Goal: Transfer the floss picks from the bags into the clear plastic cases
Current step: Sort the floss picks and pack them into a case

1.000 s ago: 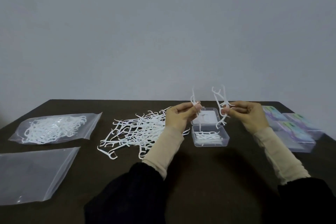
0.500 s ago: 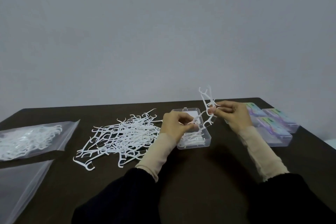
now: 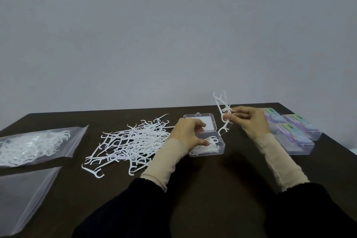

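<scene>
Left of the open clear case (image 3: 204,141), a bag of floss picks (image 3: 32,145) and an empty bag (image 3: 25,197) are lying on the table (image 3: 212,189), with a loose pile of floss picks (image 3: 131,143) just beside the case. The left hand (image 3: 188,134) is reaching into the case, fingers curled at the picks inside; whether it is gripping any is unclear. Above the case's right edge, the right hand (image 3: 249,121) is pinching a few picks (image 3: 224,112) upright. Closed cases (image 3: 293,133) are sitting farther right.

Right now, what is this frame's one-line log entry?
left hand placing picks in open case | right hand pinching picks | loose pile remains
</scene>
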The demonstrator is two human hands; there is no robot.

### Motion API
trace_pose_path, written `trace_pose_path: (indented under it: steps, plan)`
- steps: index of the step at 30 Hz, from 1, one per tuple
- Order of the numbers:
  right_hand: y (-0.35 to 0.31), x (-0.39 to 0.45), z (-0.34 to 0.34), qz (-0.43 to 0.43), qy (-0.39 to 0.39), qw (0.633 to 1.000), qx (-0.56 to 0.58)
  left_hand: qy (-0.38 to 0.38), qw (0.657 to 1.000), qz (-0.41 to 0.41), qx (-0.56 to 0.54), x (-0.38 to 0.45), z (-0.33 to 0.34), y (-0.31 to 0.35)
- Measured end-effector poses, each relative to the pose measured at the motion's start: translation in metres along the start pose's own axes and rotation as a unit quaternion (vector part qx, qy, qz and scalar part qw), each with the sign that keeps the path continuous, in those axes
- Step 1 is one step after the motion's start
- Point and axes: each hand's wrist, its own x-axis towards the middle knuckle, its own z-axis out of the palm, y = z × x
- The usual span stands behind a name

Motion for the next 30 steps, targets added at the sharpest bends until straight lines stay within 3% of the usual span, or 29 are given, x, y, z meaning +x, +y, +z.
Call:
trace_pose_path:
  steps: [6,13,21,25,30]
  plan:
    - [-0.002,-0.002,0.003,-0.008,-0.014,1.0,-0.006,-0.007,0.999,0.003,0.041,-0.003,-0.002,0.002]
    - [-0.006,-0.007,0.012,-0.03,-0.065,0.997,-0.007,-0.01,0.999,-0.018,-0.048,-0.003,-0.001,-0.004]
    - [-0.004,-0.015,0.025,-0.095,-0.192,0.96,-0.179,0.139,0.973,-0.092,-0.162,-0.004,-0.004,-0.017]
    - [-0.002,-0.015,0.029,-0.113,-0.249,0.934,-0.23,0.094,0.966,-0.109,-0.213,-0.005,-0.01,-0.023]
    - [0.0,-0.017,0.03,-0.097,-0.26,0.94,-0.197,0.048,0.967,-0.106,-0.224,-0.005,-0.016,-0.027]
